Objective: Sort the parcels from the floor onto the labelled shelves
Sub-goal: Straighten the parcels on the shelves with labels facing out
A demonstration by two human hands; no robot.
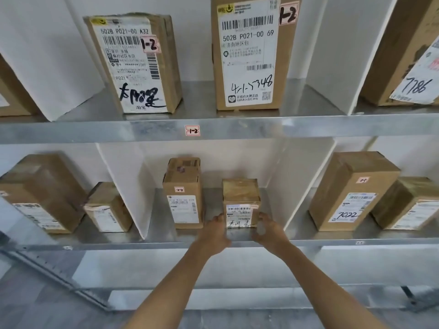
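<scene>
Showed a small taped parcel (241,203) upright near the front edge of the lower shelf (161,232), middle bay, just right of a taller box (183,198), pressed low on either side by loosely open left hand (215,231) and right hand (269,230); judged likely to tip forward off the edge if nudged on release.

The top-right parcel (392,55) and top-left parcel (11,93) are cropped by edges.
</scene>
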